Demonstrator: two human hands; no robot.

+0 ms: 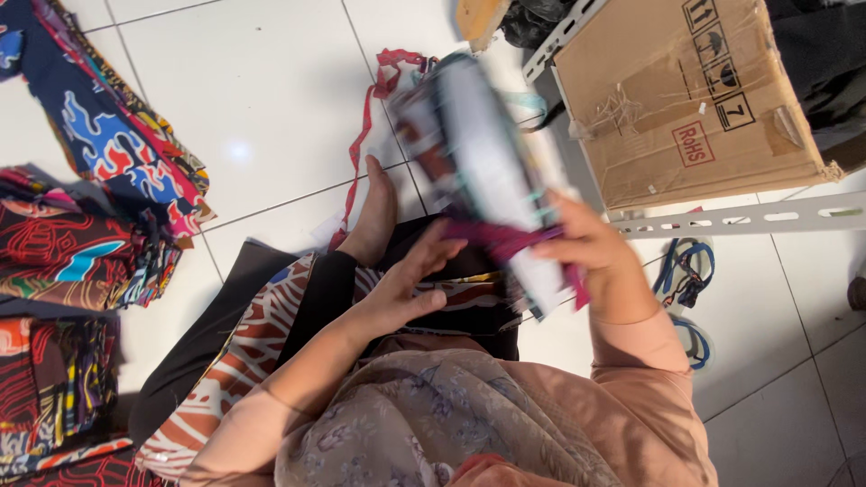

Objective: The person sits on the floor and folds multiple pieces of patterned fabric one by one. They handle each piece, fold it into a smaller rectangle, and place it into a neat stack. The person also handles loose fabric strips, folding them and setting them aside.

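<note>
Seated person on the floor [271, 99] holding up a folded packet [483, 167] beside a box [686, 99].

The right hand [586, 243] is clenched around the lower end of the packet, a flat folded cloth in a clear wrapper, blurred by motion, raised just left of the box. The left hand [410, 284] is released, palm open and fingers spread, just below the packet and not gripping it. A red ribbon [365, 135] lies on the floor left of the packet. Stacks of printed cloth [99, 171] lie well apart from the box, at the far left. Blue sandals [690, 271] lie below the box, near a white metal rail [749, 216]. A bare foot [374, 212] shows under the packet.
</note>
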